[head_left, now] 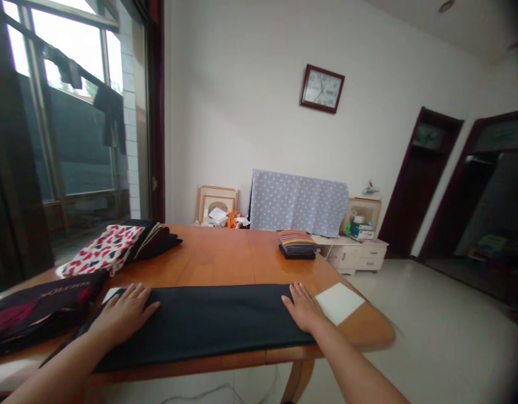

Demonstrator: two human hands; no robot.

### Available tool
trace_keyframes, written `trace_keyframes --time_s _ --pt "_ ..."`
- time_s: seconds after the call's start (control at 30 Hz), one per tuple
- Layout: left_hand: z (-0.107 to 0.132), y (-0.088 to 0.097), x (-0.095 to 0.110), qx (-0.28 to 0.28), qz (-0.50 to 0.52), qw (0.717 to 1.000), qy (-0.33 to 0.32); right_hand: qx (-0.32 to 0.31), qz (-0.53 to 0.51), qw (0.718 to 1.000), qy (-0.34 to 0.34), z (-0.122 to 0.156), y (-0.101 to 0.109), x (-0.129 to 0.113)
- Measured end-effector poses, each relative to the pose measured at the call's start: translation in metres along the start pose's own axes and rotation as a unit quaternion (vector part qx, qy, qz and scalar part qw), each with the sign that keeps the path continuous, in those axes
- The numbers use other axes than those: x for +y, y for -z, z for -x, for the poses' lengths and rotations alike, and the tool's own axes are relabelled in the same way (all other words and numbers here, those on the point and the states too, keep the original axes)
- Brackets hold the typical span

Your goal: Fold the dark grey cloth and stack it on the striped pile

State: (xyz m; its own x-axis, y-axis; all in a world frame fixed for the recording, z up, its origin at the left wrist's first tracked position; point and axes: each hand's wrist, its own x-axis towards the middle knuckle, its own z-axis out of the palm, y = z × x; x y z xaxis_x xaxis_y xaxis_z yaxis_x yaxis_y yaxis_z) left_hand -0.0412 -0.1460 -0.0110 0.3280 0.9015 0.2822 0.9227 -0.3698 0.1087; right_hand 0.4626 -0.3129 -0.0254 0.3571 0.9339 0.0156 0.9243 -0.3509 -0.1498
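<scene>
Both grips are released: the left grip and the right grip lie palm down, fingers stretched out, on a long dark cloth, the left one towards its left part and the right one at its right end. Neither pinches any fabric; they rest on top. The step in hand looks like smoothing or steadying the cloth flat, and a next move on it would seem to call for fingertips slipped under an edge, with both sides handled evenly so that no creases form. The cloth is almost black, plain and matt, laid in a neat long strip with fairly straight sides; its left end runs beneath the left forearm, so its full outline cannot be told. It lies along the near edge of the wooden worktop. Just beyond its right end, towards the near right corner, is a pale sheet. Near the left edge lie a dark garment with red patches and lettering and, farther back, a heart-patterned cloth against other dark fabrics. A small folded stack, striped on top, sits near the far right corner.
</scene>
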Motion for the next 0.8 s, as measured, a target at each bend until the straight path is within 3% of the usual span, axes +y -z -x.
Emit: trace_keyframes --time_s 0.13,0.2,0.3,0.53,0.67,0.8 --pt "0.000 0.006 0.047 -0.031 -0.015 0.998 -0.051 -0.003 -0.002 1.000 0.000 -0.001 -0.001 0.000" --pt "0.002 0.001 0.060 -0.060 -0.002 0.997 -0.058 -0.002 -0.001 1.000 0.002 -0.001 -0.002 0.002" --pt "0.005 -0.007 0.062 -0.098 0.027 0.994 -0.037 -0.002 0.004 1.000 0.003 -0.002 -0.004 0.003" --pt "0.005 -0.012 0.055 -0.090 0.045 0.994 -0.034 0.005 0.008 1.000 0.006 -0.001 -0.003 0.001" --pt "0.002 -0.007 0.058 -0.095 0.055 0.994 -0.025 0.011 0.003 1.000 0.008 -0.002 -0.004 0.000" --pt "0.005 0.004 0.076 -0.075 0.044 0.996 -0.029 0.013 0.001 1.000 0.009 -0.004 -0.006 0.002"
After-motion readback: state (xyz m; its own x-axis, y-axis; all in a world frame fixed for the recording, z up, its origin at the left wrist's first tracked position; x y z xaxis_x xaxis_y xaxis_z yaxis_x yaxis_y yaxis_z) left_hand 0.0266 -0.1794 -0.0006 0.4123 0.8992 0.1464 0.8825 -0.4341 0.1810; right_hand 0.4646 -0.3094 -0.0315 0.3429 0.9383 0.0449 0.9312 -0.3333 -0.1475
